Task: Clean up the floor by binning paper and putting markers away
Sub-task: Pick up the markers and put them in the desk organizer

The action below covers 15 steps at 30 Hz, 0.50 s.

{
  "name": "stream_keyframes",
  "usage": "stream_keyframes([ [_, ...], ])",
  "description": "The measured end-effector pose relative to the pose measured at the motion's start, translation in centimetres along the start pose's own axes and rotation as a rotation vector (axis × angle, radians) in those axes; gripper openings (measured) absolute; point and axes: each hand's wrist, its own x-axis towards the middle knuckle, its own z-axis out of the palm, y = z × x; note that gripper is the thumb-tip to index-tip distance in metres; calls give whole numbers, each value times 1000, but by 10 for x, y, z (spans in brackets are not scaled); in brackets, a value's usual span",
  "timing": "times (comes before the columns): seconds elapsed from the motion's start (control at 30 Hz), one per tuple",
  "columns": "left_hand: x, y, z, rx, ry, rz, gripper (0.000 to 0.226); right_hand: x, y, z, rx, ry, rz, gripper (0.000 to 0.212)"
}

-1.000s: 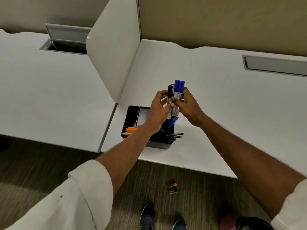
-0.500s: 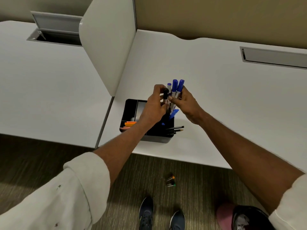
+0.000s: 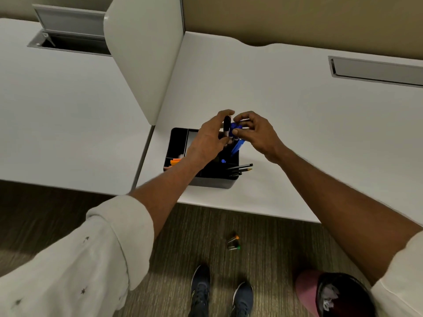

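We hold the black-capped marker in the left hand, fingers and thumb curled round its barrel. Its long axis runs near vertical, cap up, and its lower end is hidden behind the hand. The right hand pinches the cap ends of the blue markers between thumb and fingertips. They stand cap up, slightly tilted, with barrels running down into the right side of the black desk organizer on the white desk. We cannot count them, since the fingers cover the caps. Pencils project from the organizer, tips right. Two markers, with orange and green ends pointing right, lie on the carpet, blurred. The bin, cut off at the frame edge, holds crumpled paper.
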Motion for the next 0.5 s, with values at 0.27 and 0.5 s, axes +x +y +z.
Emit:
stream_keyframes([
  [0.27,-6,-1,3,61,-12,12,65,-14,0,-2,-67,39,-51,34],
  [0.5,-15,15,-5,183,76,62,46,-41,5,-15,-466,134,-133,40],
])
